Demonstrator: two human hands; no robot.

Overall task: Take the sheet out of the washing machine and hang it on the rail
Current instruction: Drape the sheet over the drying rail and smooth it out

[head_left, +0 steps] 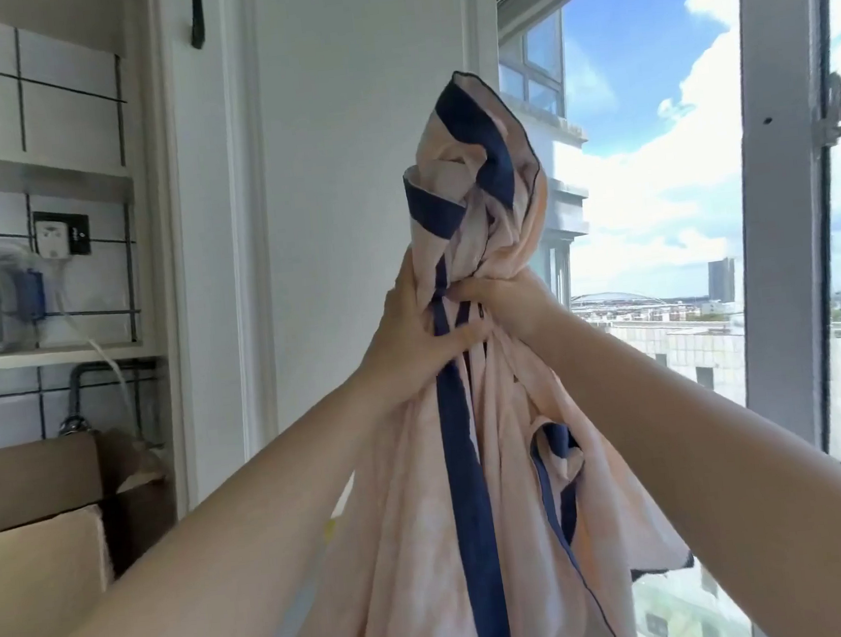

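Sheet (479, 466) is up in front of me, bunched into a long rope of cloth — long axis vertical, top end pointing at the ceiling, the rest hanging down out of the bottom of the view. Pale peach fabric with dark navy bands running lengthwise; above the grip it flops into a loose crumpled head.

Left hand (413, 339) is clamped round the bundle from the left, thumb across the front. Right hand (501, 302) grips the same neck of cloth from the right, touching the left hand. Both arms are raised and reach in from below.

Room: a white wall (358, 170) straight ahead and a white-framed window (775, 181) on the right, showing blue sky, cloud and buildings. At left, tiled shelving (35, 175) with dark grout lines, a wall socket (63, 233) with a white plug in it, pipes below, and cardboard boxes (33, 535) in the lower corner.

I can read no writing or labels anywhere.
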